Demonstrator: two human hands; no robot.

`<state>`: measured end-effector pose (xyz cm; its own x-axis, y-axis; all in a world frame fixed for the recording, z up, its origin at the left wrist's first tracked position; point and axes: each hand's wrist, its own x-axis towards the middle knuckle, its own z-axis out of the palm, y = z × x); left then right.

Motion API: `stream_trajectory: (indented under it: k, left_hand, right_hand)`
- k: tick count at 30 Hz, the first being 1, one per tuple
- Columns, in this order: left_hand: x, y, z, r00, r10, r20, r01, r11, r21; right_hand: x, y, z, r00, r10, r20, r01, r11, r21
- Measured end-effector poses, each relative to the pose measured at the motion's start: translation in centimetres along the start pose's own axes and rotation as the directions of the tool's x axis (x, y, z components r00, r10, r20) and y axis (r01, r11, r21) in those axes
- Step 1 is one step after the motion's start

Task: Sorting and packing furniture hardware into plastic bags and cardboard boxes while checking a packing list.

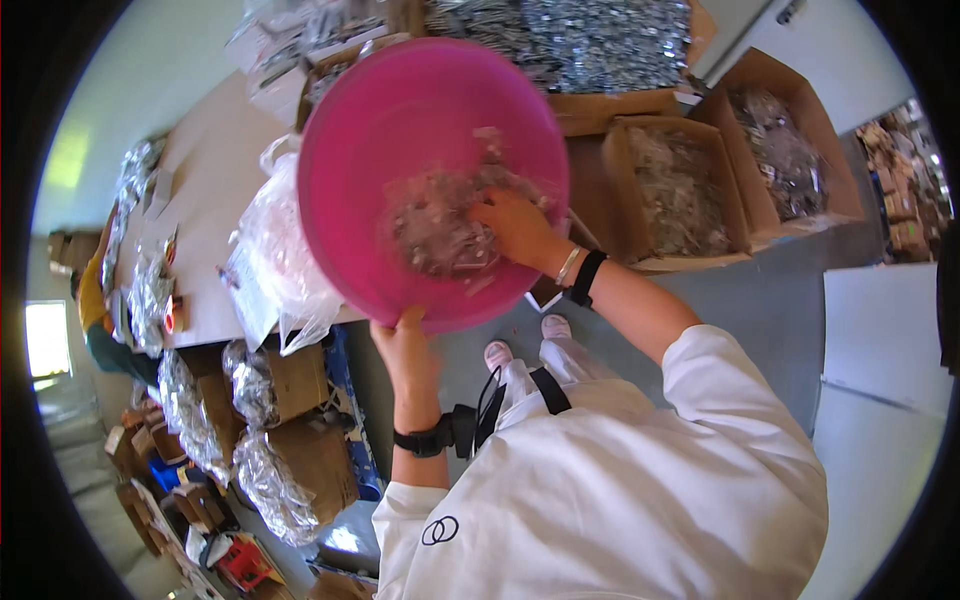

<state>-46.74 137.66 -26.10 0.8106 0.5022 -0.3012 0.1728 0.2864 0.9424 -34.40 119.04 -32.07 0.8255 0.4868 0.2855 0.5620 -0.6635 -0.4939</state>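
A large pink plastic basin [400, 120] is tilted toward me above the edge of a long table. My left hand [402, 335] grips its near rim from below. My right hand [515, 225] reaches inside the basin, fingers resting on a heap of small clear-wrapped metal parts [435, 225] at the bottom. Both wrists wear black bands, and white sleeves cover my upper arms.
Open cardboard boxes [680, 190] [790, 150] of bagged shiny parts stand to the right. A clear plastic bag [285, 255] lies on the table [210, 170] left of the basin. More boxes and bags [260, 440] crowd the floor at lower left. Another person sits at far left [95, 310].
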Motion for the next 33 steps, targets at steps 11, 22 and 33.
stream_trajectory:
  k: [11, 22, 33]
  left_hand:
    - [-0.2, 2.3, 0.8, 0.990, 0.113, -0.089, -0.111, 0.993, 0.027]
    - [0.4, 1.6, 0.0, 0.970, 0.237, -0.048, -0.231, 0.967, 0.111]
    - [-1.8, 1.8, 0.6, 0.963, 0.269, 0.006, -0.268, 0.956, 0.119]
  right_hand:
    - [-2.1, 0.4, -3.3, 0.932, 0.214, -0.293, -0.078, 0.906, 0.416]
    - [-9.0, 6.5, 4.9, 0.875, 0.457, -0.159, -0.474, 0.876, -0.091]
    - [4.2, 1.2, -2.9, 0.913, 0.230, -0.337, -0.134, 0.949, 0.284]
